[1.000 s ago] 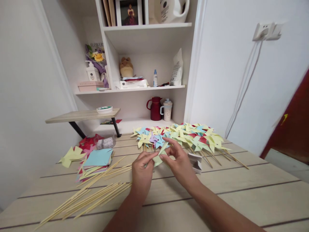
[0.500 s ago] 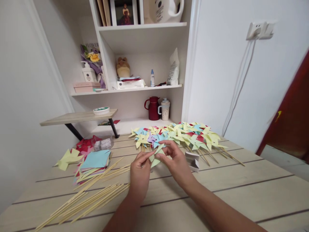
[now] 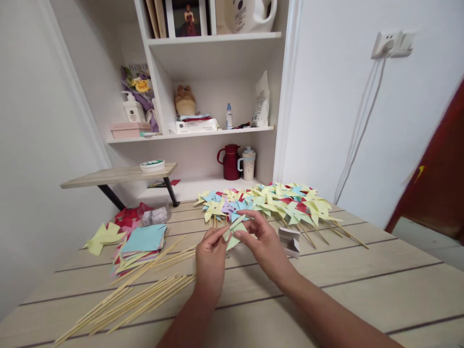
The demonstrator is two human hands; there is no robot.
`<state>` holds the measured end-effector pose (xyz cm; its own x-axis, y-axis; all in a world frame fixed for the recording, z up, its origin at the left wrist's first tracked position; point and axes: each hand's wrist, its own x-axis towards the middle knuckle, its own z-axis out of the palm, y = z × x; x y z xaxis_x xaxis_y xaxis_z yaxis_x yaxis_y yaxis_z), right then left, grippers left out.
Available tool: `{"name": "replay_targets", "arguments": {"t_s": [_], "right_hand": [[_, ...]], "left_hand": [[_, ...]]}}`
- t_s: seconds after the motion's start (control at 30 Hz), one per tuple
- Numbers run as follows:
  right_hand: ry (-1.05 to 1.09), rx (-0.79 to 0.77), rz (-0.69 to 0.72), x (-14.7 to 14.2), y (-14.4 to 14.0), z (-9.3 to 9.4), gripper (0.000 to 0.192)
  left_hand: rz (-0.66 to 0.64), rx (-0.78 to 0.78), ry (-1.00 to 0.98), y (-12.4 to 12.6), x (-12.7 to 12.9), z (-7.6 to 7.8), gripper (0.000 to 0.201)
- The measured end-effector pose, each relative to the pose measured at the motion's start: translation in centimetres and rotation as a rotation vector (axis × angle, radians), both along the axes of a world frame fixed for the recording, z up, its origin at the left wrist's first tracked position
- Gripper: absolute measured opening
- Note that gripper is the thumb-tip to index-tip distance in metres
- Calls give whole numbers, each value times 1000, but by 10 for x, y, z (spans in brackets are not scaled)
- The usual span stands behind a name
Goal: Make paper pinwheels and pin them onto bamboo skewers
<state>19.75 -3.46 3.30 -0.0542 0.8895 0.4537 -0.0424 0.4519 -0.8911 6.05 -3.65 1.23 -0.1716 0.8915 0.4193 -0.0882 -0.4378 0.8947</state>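
A pale green paper pinwheel is held above the table between both hands, its blades partly folded over. My left hand pinches its left side with closed fingers. On the other side my right hand grips the paper between thumb and fingers. The fingers hide part of the paper's middle. Just behind the hands lie many finished paper pinwheels in yellow, blue, red and purple on wooden sticks. Beside my right hand sits a small open grey box.
Bare wooden sticks lie at the left front. Behind them are a stack of coloured paper squares and a loose yellow paper piece. A small raised wooden shelf stands at the back left. A red jug and a cup stand behind.
Both hands stay almost in place, gripping the pale green paper. Its upper blade now shows a little wider and more rounded between the fingers.
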Motion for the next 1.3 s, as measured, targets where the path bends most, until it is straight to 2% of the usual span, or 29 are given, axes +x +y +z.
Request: {"name": "replay_targets", "arguments": {"t_s": [0.2, 0.37, 0.53, 0.63, 0.73, 0.8, 0.97, 1.13, 1.3], "right_hand": [[-54, 36, -50, 1, -1, 1, 40], [-176, 92, -155, 0, -5, 4, 24], [-190, 112, -161, -2, -6, 5, 10], [-150, 85, -132, -3, -5, 4, 7], [-47, 26, -57, -3, -2, 1, 12], [13, -1, -8, -3, 1, -2, 18], [30, -9, 44, -2, 3, -6, 24], [-38, -4, -10, 0, 1, -1, 27], [-106, 22, -73, -1, -3, 4, 27]], "left_hand": [[42, 92, 103, 0, -2, -1, 23], [65, 156, 184, -4, -4, 5, 30], [86, 151, 192, -6, -4, 8, 33], [53, 110, 150, -6, -3, 7, 28], [-29, -16, 50, -5, -1, 5, 22], [-61, -80, -16, -4, 1, 4, 25], [-53, -108, -73, -2, 2, 3, 30], [-17, -55, -5, -1, -1, 3, 24], [52, 114, 161, -5, -3, 5, 29]]}}
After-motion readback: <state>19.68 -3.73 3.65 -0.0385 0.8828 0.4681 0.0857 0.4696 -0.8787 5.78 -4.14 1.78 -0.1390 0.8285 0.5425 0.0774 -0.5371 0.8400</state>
